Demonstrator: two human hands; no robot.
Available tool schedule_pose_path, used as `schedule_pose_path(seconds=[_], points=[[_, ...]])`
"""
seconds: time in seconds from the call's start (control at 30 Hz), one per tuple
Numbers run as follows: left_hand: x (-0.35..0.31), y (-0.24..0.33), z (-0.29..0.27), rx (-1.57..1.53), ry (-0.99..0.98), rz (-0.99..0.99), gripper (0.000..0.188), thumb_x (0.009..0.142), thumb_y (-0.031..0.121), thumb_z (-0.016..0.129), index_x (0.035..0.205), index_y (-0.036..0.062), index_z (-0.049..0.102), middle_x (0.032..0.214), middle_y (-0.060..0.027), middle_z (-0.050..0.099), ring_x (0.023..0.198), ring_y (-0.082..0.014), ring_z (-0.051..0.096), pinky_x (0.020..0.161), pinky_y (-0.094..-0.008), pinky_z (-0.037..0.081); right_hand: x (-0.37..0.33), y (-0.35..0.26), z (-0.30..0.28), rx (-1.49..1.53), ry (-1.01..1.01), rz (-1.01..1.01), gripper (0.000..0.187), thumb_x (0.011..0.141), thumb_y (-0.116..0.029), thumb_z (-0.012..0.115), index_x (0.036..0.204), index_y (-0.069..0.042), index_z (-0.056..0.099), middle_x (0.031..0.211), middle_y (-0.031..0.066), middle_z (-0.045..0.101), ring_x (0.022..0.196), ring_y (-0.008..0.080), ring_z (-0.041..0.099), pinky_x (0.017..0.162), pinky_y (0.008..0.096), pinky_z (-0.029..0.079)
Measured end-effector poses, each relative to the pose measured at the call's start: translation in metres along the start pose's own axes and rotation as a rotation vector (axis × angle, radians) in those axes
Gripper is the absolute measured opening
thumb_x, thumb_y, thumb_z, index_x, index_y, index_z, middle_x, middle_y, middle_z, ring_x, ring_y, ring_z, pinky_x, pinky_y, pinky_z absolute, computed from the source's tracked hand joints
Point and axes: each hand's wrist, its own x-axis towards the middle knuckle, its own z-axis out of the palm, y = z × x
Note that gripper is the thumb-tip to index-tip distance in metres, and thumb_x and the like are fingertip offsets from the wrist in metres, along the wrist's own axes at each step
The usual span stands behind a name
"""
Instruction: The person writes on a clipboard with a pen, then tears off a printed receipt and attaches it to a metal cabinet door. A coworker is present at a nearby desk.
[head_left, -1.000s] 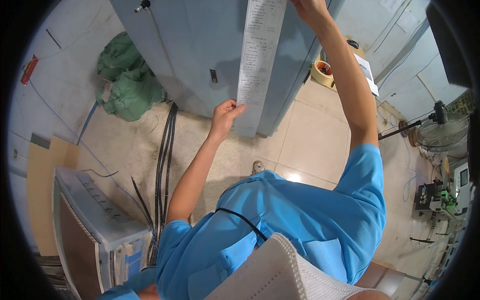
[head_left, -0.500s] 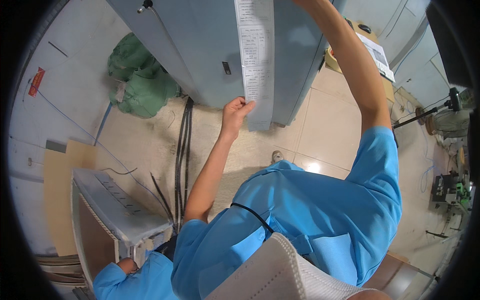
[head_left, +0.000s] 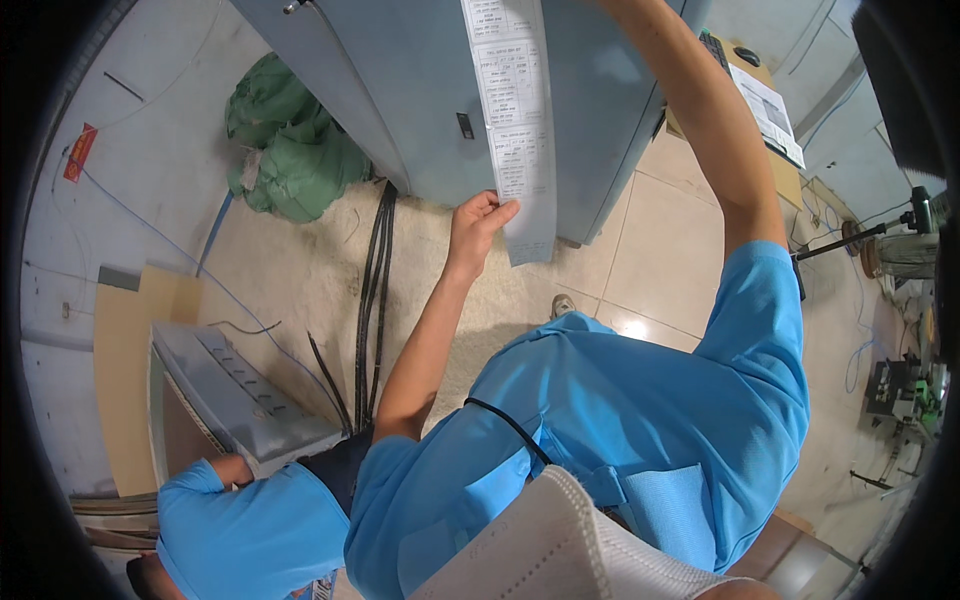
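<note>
A long white strip of printed labels (head_left: 517, 120) hangs down in front of a grey-blue metal cabinet (head_left: 410, 70). Its plain lower end dangles below the cabinet's bottom edge. My left hand (head_left: 477, 230) pinches the strip's left edge near that end, thumb in front and fingers partly hidden behind. The upper part of the strip runs out of the picture at the top. My right forearm (head_left: 690, 90) stretches up past the cabinet's right side; the right hand itself lies beyond the top edge.
A green cloth bundle (head_left: 300, 165) and black cables (head_left: 372, 290) lie left of the cabinet. A co-worker in blue (head_left: 250, 525) bends beside a grey metal box (head_left: 250, 400). At right are a desk with papers (head_left: 765, 110) and a fan (head_left: 900, 255).
The view has shifted slightly, so the cabinet and floor sit a little further right. More of the co-worker shows at the lower left. My left hand keeps its hold on the label strip.
</note>
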Motion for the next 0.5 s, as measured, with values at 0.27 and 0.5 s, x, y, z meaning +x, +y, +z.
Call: schedule_pose_path(seconds=[0.27, 0.5], points=[[-0.0091, 0.0045, 0.0019, -0.017, -0.011, -0.037, 0.012, 0.096, 0.011, 0.071, 0.103, 0.0007, 0.07, 0.101, -0.0076, 0.076, 0.093, -0.0117, 0.068, 0.093, -0.0287, 0.049, -0.0013, -0.0033, 0.0039, -0.038, -0.011, 0.009, 0.016, 0.103, -0.017, 0.06, 0.109, -0.003, 0.066, 0.093, 0.0041, 0.068, 0.082, 0.0135, 0.062, 0.076, 0.0288, 0.05], [-0.0097, 0.0063, 0.0019, -0.025, -0.028, -0.021, 0.012, 0.096, 0.011, 0.071, 0.103, 0.001, 0.071, 0.101, -0.0079, 0.076, 0.093, -0.012, 0.068, 0.093, -0.0293, 0.049, 0.0003, -0.0053, 0.0045, -0.058, 0.005, 0.016, 0.014, 0.103, -0.016, 0.059, 0.106, -0.004, 0.066, 0.091, 0.0034, 0.067, 0.082, 0.0133, 0.062, 0.075, 0.0287, 0.05]])
